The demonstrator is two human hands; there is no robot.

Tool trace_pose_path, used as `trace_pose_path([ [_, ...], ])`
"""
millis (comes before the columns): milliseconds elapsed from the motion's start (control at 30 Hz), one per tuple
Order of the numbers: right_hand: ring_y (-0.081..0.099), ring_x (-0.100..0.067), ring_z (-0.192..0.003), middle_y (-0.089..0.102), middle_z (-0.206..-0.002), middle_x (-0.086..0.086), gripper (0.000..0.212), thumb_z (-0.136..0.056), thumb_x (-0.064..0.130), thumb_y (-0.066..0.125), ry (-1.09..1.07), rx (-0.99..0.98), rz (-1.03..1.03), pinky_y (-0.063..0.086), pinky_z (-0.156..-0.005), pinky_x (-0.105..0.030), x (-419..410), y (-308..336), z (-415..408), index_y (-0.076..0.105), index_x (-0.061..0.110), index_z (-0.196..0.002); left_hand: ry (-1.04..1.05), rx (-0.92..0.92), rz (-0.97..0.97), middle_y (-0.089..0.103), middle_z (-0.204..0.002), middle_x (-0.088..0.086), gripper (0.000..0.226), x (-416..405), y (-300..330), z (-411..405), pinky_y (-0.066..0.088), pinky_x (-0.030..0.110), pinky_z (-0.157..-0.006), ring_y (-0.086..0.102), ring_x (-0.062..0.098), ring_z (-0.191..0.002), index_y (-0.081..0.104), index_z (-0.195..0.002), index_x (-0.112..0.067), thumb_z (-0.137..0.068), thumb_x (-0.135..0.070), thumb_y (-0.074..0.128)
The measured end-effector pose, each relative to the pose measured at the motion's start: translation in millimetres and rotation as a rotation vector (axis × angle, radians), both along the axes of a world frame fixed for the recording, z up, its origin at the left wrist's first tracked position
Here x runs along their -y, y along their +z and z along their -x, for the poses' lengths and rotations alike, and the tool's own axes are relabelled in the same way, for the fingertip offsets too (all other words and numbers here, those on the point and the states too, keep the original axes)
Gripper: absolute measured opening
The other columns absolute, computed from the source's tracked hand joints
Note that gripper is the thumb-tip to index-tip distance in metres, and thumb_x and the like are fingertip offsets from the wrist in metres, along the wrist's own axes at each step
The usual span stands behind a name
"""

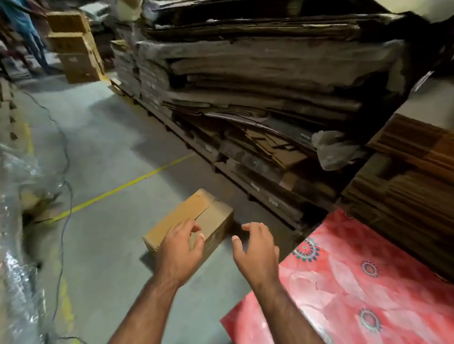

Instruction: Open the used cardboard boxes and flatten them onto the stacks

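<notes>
Nearest thing is a red floral sheet [372, 303] on the right, spread over something low that I can't make out. Both hands are out over the floor [109, 142]: the left hand [180, 252] hovers over the near end of the box [190, 220], fingers spread and loosely curled, maybe brushing it, hard to tell. The right hand [258, 252] is just beside the box, fingers apart, holding nothing.

The box sits on the floor right in front of the pallet stacks, top flaps closed with a seam down the middle, so what's inside (if anything) is hidden. Far as I can judge, this one hasn't been started – still needs opening, flattening and adding to a pile.

Behind it, the big stack [253, 93] of flattened cardboard is already tall and messy, with a plastic bag [332, 149] poking out. Further back on the left stand more boxes [73, 48] piled up, not flattened yet – plenty left.
</notes>
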State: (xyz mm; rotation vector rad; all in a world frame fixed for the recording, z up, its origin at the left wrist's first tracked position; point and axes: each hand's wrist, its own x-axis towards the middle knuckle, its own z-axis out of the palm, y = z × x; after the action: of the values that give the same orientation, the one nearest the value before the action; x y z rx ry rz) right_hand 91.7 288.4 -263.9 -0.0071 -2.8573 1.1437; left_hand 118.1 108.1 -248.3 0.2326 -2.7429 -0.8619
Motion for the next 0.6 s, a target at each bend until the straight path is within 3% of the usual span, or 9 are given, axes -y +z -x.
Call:
trace_pose_path([
  [267, 0.048, -0.011, -0.128, 0.053, -0.134, 0.009, 0.036, -0.098, 0.040, 0.061, -0.040, 0.180, -0.058, 0.037, -0.108, -0.038, 126, -52, 94, 0.055, 0.025, -0.130, -0.050, 0.150, 0.053, 0.068, -0.103, 0.000, 0.012, 143, -60, 116, 0.048, 0.036, -0.079, 0.062, 0.025, -0.099, 0.066, -0.105, -0.017, -0.093, -0.021, 0.065],
  [500, 0.046, -0.019, -0.133, 0.051, -0.141, 0.001, 0.048, -0.096, 0.039, 0.060, -0.121, 0.428, -0.079, 0.037, -0.108, -0.040, 251, -133, 168, 0.050, 0.021, -0.139, -0.206, 0.410, 0.198, 0.067, -0.108, -0.004, 0.016, 265, -148, 191, 0.047, 0.036, -0.080, 0.060, 0.023, -0.106, 0.063, -0.107, -0.020, -0.092, -0.024, 0.060],
  [600, 0.045, -0.019, -0.135, 0.048, -0.145, 0.001, 0.051, -0.097, 0.039, 0.060, -0.136, 0.551, -0.057, 0.037, -0.108, -0.040, 283, -187, 195, 0.046, 0.022, -0.143, -0.240, 0.497, 0.278, 0.067, -0.109, 0.000, 0.029, 308, -208, 220, 0.051, 0.041, -0.083, 0.061, 0.028, -0.105, 0.063, -0.111, -0.020, -0.088, -0.034, 0.053],
])
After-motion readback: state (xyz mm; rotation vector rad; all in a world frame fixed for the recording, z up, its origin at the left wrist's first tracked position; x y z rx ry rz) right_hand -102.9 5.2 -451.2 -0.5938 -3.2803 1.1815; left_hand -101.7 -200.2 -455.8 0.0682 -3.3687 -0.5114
